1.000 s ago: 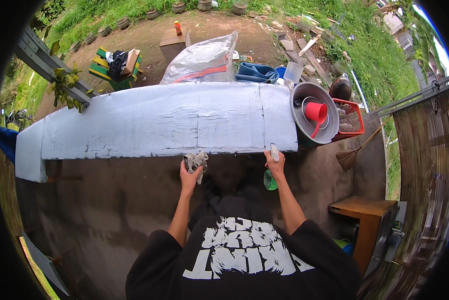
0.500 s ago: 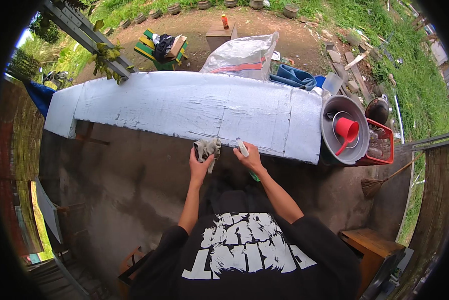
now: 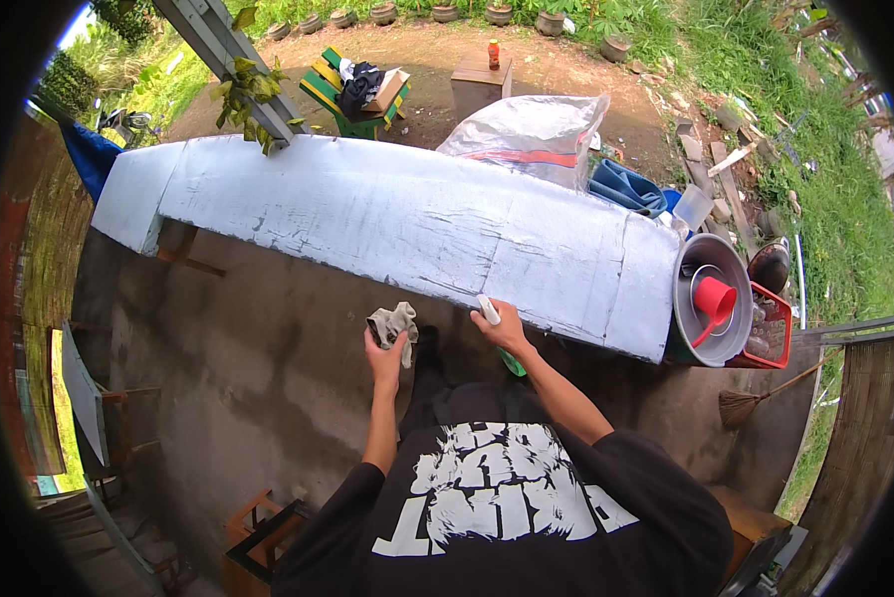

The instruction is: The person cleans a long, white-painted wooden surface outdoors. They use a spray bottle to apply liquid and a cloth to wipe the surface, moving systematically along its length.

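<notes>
My left hand (image 3: 385, 356) is closed around a crumpled grey rag (image 3: 394, 323), with a dark patch at one side of it. In my right hand (image 3: 502, 328) is a spray bottle (image 3: 488, 309); its white head sticks up past my fingers and a bit of green body shows below them. Both hands are at the near edge of a long silvery-white covered counter (image 3: 387, 209). My right hand is close against that edge, while the rag hangs a little short of it. The covering looks wrinkled and worn in places.
At the counter's right end stand a big grey basin (image 3: 686, 298) with a red dipper (image 3: 714, 301) and a red crate (image 3: 783, 328) of bottles. A grey post (image 3: 230, 65) rises at the far edge. Behind lie a clear plastic bag (image 3: 532, 134) and blue folded material (image 3: 626, 186). A broom (image 3: 756, 403) leans right.
The view has turned left, so the counter and basin sit farther right and tilted. My left hand with the rag has drawn back from the counter edge. Both hands keep their hold.
</notes>
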Motion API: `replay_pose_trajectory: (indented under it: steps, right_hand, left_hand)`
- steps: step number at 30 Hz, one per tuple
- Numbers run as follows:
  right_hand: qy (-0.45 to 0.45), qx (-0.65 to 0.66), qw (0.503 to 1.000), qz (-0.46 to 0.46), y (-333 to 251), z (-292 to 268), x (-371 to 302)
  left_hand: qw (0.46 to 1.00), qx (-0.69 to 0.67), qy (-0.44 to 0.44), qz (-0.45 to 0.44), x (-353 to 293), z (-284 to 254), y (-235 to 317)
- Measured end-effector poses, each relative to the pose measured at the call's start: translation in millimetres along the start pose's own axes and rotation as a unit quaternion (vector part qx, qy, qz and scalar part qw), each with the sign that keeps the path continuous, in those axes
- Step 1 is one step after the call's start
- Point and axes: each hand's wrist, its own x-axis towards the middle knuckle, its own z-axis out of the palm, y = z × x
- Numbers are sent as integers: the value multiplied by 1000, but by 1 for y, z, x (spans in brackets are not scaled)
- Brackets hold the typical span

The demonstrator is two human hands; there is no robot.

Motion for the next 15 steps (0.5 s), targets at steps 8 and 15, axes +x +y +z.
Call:
replay_pose_trajectory:
  steps: [8, 15]
  right_hand:
    - [88, 57, 994, 26, -45, 40, 71]
    - [127, -4, 992, -20, -100, 105, 99]
  left_hand:
    - [992, 1, -100, 73, 105, 4, 25]
    - [994, 9, -96, 56, 163, -40, 26]
